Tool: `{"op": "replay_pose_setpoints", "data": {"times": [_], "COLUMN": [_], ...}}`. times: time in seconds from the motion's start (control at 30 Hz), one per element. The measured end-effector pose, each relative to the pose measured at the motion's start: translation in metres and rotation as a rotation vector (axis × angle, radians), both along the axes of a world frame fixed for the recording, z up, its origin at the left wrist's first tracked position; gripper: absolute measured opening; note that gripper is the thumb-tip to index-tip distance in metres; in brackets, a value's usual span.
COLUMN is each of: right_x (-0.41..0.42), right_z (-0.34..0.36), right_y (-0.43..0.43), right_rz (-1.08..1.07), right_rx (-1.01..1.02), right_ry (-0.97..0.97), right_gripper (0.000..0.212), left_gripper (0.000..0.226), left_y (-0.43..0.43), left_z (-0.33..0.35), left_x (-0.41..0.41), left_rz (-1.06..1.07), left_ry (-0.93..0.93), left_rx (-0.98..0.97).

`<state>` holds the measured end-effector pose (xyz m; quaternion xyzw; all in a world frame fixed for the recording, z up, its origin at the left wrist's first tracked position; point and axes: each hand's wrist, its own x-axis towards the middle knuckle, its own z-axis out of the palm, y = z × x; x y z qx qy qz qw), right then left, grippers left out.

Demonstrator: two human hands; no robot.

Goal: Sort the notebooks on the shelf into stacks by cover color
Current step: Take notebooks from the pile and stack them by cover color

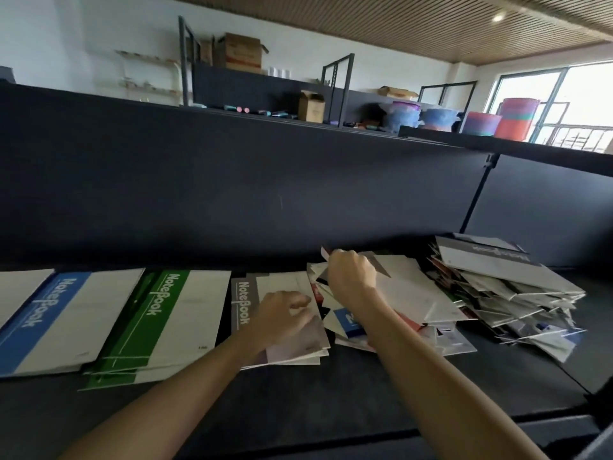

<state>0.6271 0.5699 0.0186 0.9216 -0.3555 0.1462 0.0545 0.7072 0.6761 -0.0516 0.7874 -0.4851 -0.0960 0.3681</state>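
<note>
Three stacks lie on the dark shelf point(298, 393): a blue-covered notebook stack point(49, 320) at the left, a green stack point(159, 327) beside it, and a grey stack point(245, 303) in the middle. My left hand point(285, 315) rests on the grey stack with loosely curled fingers. My right hand point(351, 273) grips the far edge of a notebook in the mixed loose pile point(408, 293) just right of the grey stack; its cover colour is hidden. A blue notebook point(350, 322) peeks out under my right wrist.
A tall, messy heap of unsorted notebooks point(510, 293) sits at the right end of the shelf. A dark back panel point(232, 180) rises behind everything. A higher shelf holds cardboard boxes point(242, 53) and coloured tubs point(517, 117).
</note>
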Motion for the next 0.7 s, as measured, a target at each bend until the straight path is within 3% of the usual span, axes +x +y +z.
{"op": "replay_pose_setpoints", "data": {"times": [0.07,0.13,0.23,0.27,0.43,0.57,0.7], "right_x": [0.015,0.029,0.044,0.048,0.069,0.091,0.119], "right_z": [0.006,0.009,0.015,0.016,-0.007,-0.028,-0.029], "right_y": [0.023,0.043,0.062,0.065,0.072,0.092,0.138], "right_rz": [0.068,0.126,0.212,0.245,0.394,0.444,0.478], "right_rx": [0.065,0.14,0.207,0.235,0.309,0.333,0.419], "right_ry": [-0.055,-0.106,-0.138,-0.16,-0.124,-0.04,0.018], "right_gripper": [0.022,0.023,0.024,0.024,0.027,0.018,0.042], "left_gripper": [0.016,0.004,0.023,0.026,0.018,0.03,0.042], "left_y": [-0.003,-0.004,0.0,0.004,0.041,0.098,0.165], "left_z": [0.009,0.013,0.019,0.019,0.025,0.03,0.029], "left_x": [-0.012,-0.021,-0.026,-0.021,0.031,0.078,0.117], "left_rz": [-0.125,-0.143,-0.006,0.065,0.395,0.606,0.708], "left_ry": [0.304,0.493,0.826,0.86,0.7,0.531,0.436], "left_rx": [-0.022,-0.072,-0.279,-0.344,-0.647,-0.558,-0.535]}}
